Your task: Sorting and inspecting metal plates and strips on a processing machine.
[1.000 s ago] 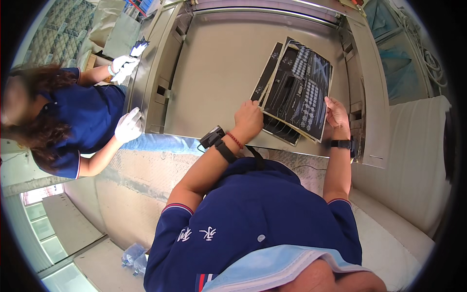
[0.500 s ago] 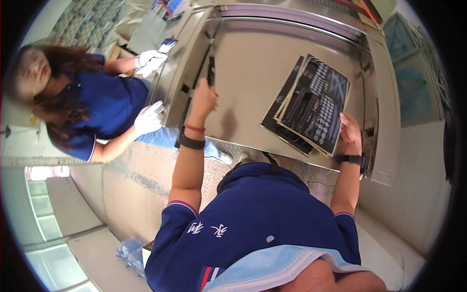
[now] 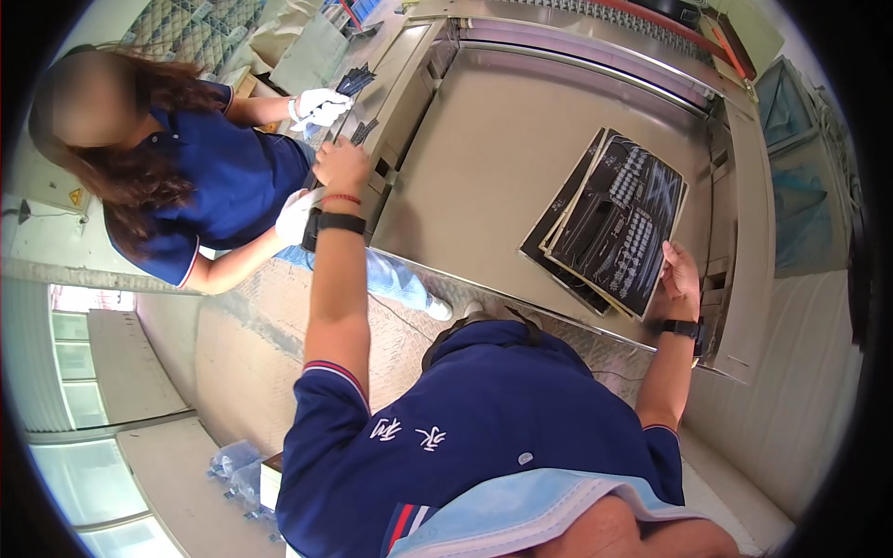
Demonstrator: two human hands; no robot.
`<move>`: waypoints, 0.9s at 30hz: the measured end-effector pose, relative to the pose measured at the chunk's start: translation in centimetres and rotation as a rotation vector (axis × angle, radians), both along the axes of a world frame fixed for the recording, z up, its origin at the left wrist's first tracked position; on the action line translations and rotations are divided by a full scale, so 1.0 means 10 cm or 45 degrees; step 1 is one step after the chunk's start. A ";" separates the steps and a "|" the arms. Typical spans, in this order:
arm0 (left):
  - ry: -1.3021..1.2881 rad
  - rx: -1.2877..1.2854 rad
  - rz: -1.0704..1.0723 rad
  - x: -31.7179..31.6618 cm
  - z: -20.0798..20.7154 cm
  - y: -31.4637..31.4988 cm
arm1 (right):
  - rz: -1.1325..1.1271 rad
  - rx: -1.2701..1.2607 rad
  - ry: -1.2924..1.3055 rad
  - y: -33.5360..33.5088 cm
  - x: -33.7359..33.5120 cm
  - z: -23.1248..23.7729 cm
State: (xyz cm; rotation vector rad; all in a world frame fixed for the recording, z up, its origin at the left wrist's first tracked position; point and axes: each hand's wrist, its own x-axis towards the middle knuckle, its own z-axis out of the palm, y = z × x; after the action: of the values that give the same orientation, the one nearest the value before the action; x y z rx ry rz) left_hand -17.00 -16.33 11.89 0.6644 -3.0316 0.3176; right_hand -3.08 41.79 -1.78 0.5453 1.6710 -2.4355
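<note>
My left hand is closed at the left rim of the metal tray, near the co-worker. A small black strip with a patterned surface sticks out from its fingers. On the right part of the tray lies a loose stack of black printed sheets, with white patterns and pale edges, slightly fanned out. My right hand grips the stack's near right edge, thumb on top; its other fingers are partly hidden.
A co-worker at left wears white gloves; one gloved hand holds several black pieces, the other rests by the tray's frame. Raised metal rails border the tray. Blue-wrapped panels stand at right.
My left hand has moved left with the black strip, from over the tray to its left rim. My right hand stays on the sheets. The whole view has shifted slightly.
</note>
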 end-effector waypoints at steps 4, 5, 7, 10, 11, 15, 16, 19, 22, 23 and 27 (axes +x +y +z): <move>0.413 0.309 -0.625 0.04 -0.22 0.99 | 0.065 0.132 -0.005 0.12 -0.04 -0.02; 0.281 0.313 -0.970 0.21 -0.08 1.42 | 0.059 0.135 -0.014 0.14 -0.03 0.03; 0.116 0.719 -0.949 0.26 -0.46 2.15 | 0.110 0.573 -0.149 0.07 -0.03 0.29; -0.134 1.013 -0.920 0.29 -0.65 2.75 | -0.059 1.046 -0.172 -0.25 -0.03 0.64; -0.297 1.178 -0.828 0.27 -0.68 2.85 | -0.084 1.262 -0.162 -0.32 -0.01 0.72; -0.452 1.182 -0.701 0.10 -0.75 3.14 | -0.229 1.385 -0.100 -0.25 0.07 0.23; -0.425 1.088 -0.705 0.09 -0.74 3.22 | -0.215 1.324 -0.147 -0.30 0.11 0.30; -0.522 1.157 -0.635 -0.06 -0.70 3.33 | -0.221 1.353 -0.133 -0.40 0.15 0.51; -0.489 1.270 -0.600 -0.14 -1.00 3.30 | -0.083 1.278 -0.215 -0.35 0.11 0.39; -0.447 1.431 -0.545 -0.19 -1.11 3.29 | -0.103 1.276 -0.217 -0.32 0.10 0.35; -0.617 1.731 -0.274 -0.18 -1.18 3.41 | -0.186 1.015 -0.188 -0.26 0.15 0.18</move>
State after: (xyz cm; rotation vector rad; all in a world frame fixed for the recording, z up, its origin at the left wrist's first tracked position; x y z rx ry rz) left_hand -18.78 17.73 0.12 0.1917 -3.2743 -1.9436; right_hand -1.56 39.17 0.07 0.9260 2.5661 -1.6539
